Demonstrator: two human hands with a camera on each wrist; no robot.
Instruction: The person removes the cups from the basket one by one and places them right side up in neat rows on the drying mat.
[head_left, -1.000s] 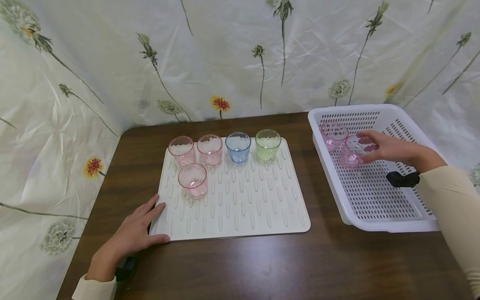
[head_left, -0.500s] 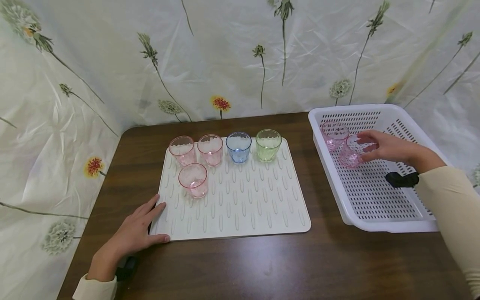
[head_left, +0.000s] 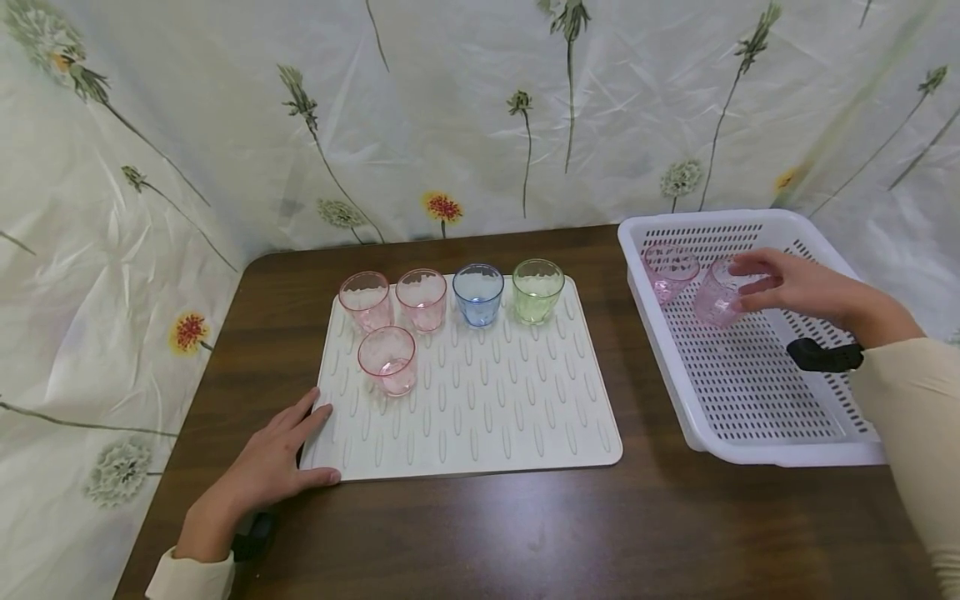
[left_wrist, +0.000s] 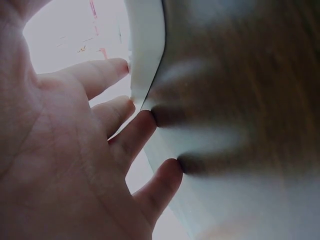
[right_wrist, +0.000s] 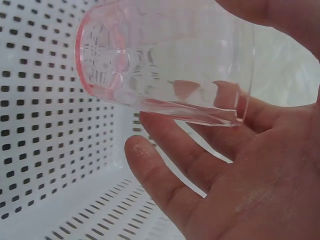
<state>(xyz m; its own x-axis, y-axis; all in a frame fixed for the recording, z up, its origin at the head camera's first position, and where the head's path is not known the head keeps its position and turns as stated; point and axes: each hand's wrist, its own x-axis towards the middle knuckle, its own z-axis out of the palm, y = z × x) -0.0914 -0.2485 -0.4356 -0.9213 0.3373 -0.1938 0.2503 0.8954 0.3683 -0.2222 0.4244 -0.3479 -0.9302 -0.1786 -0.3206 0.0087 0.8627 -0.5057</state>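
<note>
My right hand (head_left: 806, 290) is inside the white basket and grips a pink-tinted glass (head_left: 715, 302), which tilts. In the right wrist view the thumb and fingers are around this glass (right_wrist: 165, 65). Beside it in the basket is another pink glass (head_left: 667, 268). At the left, my left hand (head_left: 272, 460) rests with spread fingers at the corner of the white ridged mat (head_left: 487, 425). Its fingertips touch the mat's edge and the table, as the left wrist view shows. A pink glass (head_left: 387, 362) stands on the mat near this hand.
Along the mat's back edge stand two pink glasses (head_left: 422, 304), a blue glass (head_left: 478, 297) and a green glass (head_left: 536, 293). The perforated basket (head_left: 670, 392) is to the right on the dark wooden table (head_left: 517, 533). A flowered curtain (head_left: 480, 125) hangs behind.
In the basket, my right hand and the glass it grips have shifted a little right, and the glass leans more. The left hand stays where it was.
</note>
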